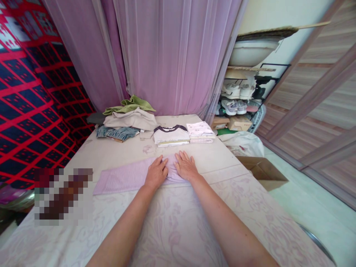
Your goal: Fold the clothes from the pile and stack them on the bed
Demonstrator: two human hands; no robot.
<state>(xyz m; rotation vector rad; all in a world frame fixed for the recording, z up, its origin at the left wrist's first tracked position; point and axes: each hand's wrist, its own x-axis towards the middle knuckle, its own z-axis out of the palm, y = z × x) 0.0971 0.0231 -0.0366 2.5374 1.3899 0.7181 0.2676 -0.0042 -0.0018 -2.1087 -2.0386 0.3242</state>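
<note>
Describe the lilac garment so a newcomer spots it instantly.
Find the pale patterned sheet in front of the purple curtain. Across that sheet lies the lilac garment, its right end under the left hand and right hand. Unlike the heaped clothes and folded white shirt beyond, it is one long, finely striped strip.

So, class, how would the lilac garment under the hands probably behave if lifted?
The lilac garment would probably droop: its cloth bunches softly between the left hand and right hand. It looks thin lying flat, so likely light.
</note>
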